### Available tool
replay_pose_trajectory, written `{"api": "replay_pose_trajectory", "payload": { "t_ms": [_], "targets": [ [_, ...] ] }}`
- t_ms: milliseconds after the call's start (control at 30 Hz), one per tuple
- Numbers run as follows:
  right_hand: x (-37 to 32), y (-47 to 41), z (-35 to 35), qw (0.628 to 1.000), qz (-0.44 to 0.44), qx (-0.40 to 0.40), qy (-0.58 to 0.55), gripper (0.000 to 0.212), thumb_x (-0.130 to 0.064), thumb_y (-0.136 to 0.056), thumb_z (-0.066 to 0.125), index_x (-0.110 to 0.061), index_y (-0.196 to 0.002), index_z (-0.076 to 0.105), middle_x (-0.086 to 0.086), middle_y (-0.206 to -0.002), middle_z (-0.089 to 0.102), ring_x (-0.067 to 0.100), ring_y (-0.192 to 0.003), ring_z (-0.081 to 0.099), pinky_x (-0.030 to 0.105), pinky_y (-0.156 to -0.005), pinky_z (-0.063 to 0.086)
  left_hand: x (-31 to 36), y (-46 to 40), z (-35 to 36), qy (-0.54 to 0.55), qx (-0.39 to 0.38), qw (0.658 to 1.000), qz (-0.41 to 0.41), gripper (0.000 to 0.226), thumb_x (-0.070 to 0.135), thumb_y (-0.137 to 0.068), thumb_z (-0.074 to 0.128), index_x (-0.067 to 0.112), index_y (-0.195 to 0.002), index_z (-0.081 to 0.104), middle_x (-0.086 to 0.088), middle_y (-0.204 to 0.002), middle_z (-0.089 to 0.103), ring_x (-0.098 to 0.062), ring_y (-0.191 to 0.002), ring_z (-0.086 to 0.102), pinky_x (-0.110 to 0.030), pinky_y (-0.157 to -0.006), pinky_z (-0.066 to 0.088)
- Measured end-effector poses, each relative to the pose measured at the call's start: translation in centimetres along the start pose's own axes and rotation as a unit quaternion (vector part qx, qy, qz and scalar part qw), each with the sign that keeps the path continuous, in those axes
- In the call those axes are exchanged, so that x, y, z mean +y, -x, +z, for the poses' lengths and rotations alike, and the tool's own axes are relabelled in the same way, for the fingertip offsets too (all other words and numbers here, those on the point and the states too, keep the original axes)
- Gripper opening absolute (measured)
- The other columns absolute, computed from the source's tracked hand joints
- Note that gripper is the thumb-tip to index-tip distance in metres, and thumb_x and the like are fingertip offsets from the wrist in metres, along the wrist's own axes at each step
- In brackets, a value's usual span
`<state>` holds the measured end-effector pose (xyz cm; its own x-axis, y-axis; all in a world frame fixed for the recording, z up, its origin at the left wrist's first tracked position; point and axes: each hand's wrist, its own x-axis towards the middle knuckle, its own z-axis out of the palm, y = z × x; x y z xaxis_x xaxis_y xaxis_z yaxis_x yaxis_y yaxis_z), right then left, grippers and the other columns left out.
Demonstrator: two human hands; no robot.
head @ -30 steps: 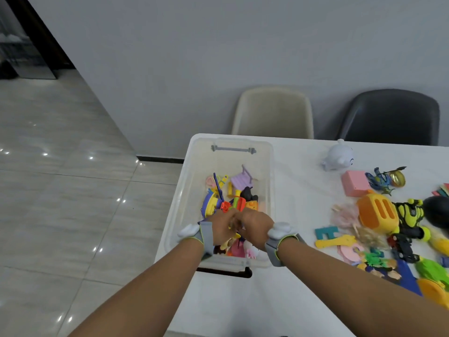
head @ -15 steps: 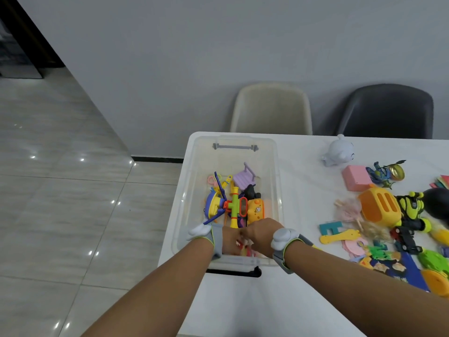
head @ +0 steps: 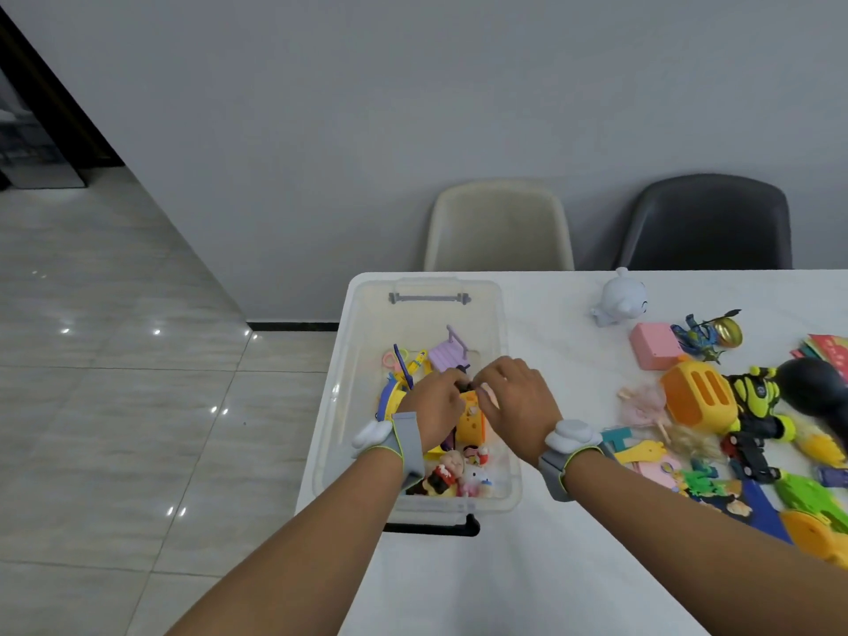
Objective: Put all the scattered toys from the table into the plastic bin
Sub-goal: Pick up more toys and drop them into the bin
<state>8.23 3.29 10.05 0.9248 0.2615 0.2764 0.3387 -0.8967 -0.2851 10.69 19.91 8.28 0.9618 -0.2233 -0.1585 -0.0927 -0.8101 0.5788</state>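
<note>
- Plastic bin [head: 353, 406], clear, sits at table's [head: 564, 346] left end, partly filled with toys; both hands over its middle.
- Left hand [head: 436, 403] and right hand [head: 516, 397] meet above the bin, fingers curled inward onto a small dark toy [head: 464, 386] between the fingertips; exact grip too blurred to tell.
- Right under the hands: yellow cheese-block toy [head: 472, 422]. Just beyond the fingertips: purple bench toy [head: 447, 358]. Below the left wrist, near end of bin: small doll figures [head: 452, 472].
- Grey wristbands with white pucks on both wrists.
- Well right of the right hand, on the table: orange toaster toy [head: 700, 397], pink box [head: 654, 346], white figure [head: 619, 298], black-yellow robot toy [head: 757, 397], many more scattered.
- Far side of table: beige chair [head: 498, 227], dark chair [head: 704, 222].
</note>
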Motion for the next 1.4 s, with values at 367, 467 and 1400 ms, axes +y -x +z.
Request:
{"api": "replay_pose_trajectory", "payload": {
  "t_ms": [367, 467, 1400],
  "targets": [
    [12.1, 6.0, -3.5, 0.974, 0.223, 0.011, -0.051, 0.017, -0.020, -0.097, 0.053, -0.017, -0.110, 0.064, 0.005, -0.106, 0.058, 0.028, -0.098, 0.055, 0.042, -0.079, 0.048, 11.7, -2.0, 5.1, 0.096, 0.066, 0.988, 0.101, 0.029, 0.022, -0.092, 0.056, 0.038, -0.117, 0.055, 0.012, -0.105, 0.054, -0.007, -0.094, 0.059, -0.028, -0.079, 0.051],
    [15.2, 8.8, -4.1, 0.964, 0.262, -0.005, -0.046, 0.019, -0.018, -0.099, 0.051, -0.015, -0.112, 0.064, 0.007, -0.108, 0.057, 0.028, -0.099, 0.056, 0.037, -0.077, 0.047, 13.6, -2.1, 7.9, 0.065, -0.003, 0.992, 0.107, 0.030, 0.024, -0.093, 0.055, 0.037, -0.120, 0.054, 0.008, -0.110, 0.053, -0.011, -0.100, 0.057, -0.034, -0.084, 0.052],
    [23.7, 29.1, 2.5, 0.876, 0.385, -0.291, 0.018, 0.065, -0.057, -0.077, 0.069, -0.017, -0.122, 0.042, 0.008, -0.120, 0.044, 0.030, -0.106, 0.049, 0.038, -0.083, 0.049, 12.9, -0.1, 29.0, -0.350, -0.231, 0.906, 0.066, 0.024, 0.010, -0.102, 0.038, 0.016, -0.122, 0.050, -0.008, -0.124, 0.052, -0.029, -0.116, 0.049, -0.039, -0.083, 0.044]
  ]
}}
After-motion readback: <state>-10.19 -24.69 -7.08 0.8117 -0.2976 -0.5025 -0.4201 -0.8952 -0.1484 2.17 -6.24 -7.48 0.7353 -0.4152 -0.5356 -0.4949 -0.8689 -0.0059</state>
